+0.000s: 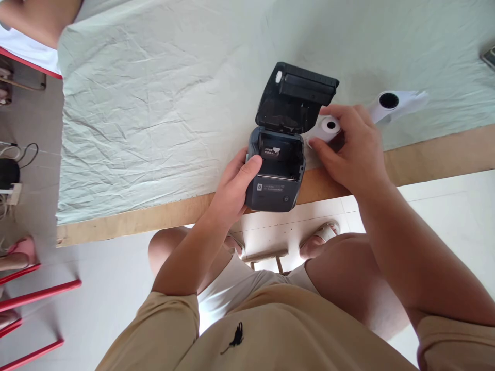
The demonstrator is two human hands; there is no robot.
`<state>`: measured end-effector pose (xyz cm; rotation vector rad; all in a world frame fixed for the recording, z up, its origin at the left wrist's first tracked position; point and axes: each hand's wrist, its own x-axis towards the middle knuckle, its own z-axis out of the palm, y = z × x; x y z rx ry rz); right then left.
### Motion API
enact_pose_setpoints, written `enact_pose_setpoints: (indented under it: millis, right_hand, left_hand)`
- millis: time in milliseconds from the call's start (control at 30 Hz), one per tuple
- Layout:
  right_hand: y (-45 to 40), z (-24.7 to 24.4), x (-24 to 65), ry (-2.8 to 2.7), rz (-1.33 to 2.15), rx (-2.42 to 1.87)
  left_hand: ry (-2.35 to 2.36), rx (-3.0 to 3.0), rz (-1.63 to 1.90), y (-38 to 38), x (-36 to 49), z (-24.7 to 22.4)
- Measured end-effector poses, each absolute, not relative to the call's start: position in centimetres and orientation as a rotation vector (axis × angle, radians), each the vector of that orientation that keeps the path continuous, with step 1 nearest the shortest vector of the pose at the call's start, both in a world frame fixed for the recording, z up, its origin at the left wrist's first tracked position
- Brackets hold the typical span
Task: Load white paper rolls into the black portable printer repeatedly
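My left hand (237, 183) grips a dark portable label printer (274, 196) by its left side, thumb over the edge of the paper bay. The printer's lid (297, 98) stands swung up, and no roll sits in the bay, where a small printed label shows. Right of the printer, my right hand (358, 147) has thumb and fingers around a small white paper roll (328, 129) with a dark core hole. Behind that hand a second white roll (386, 105) lies on the cloth, its loose paper end trailing right.
A pale green cloth (154, 103) covers the wooden table, whose bare front edge (135, 221) runs below the printer. A dark object (489, 56) is cut off at the right. Another person's arm (42, 20) is at upper left; red stool legs (42, 296) stand at lower left.
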<state>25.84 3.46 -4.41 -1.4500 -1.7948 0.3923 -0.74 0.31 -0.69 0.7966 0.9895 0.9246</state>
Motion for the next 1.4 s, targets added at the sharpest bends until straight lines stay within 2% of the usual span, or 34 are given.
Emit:
enact_pose_setpoints:
  millis: [467,667,767,933,1133,1300,1400]
  right_hand:
    - [3.4,-4.0,25.7,-1.842,0.428,-1.372]
    - [2.4,-2.0,24.0,-1.606,0.193,-1.162]
    - [1.4,-0.9,22.1,-1.714,0.101,-1.011]
    - [1.3,-0.5,20.2,-1.910,-0.003,-1.129]
    - [1.4,-0.6,19.8,-1.913,0.038,-0.958]
    - [0.9,-0.6,19.3,-1.913,0.242,-0.737]
    - [1.3,-1.1,19.8,-1.658,0.197,-0.787]
  left_hand:
    - [0.985,0.819,0.948,0.3,-0.8,-0.9]
    - [0.959,0.791,0.939,0.3,-0.9,-1.1]
    - [0.947,0.841,0.964,0.5,-0.9,-1.3]
    - [0.972,0.878,0.969,0.7,-0.8,-1.1]
    - [0.943,0.898,0.991,0.6,-0.7,-1.0]
    - [0.926,0.953,0.998,0.9,-1.3,-2.2]
    - [0.935,0.983,0.958,1.1,-1.7,-2.8]
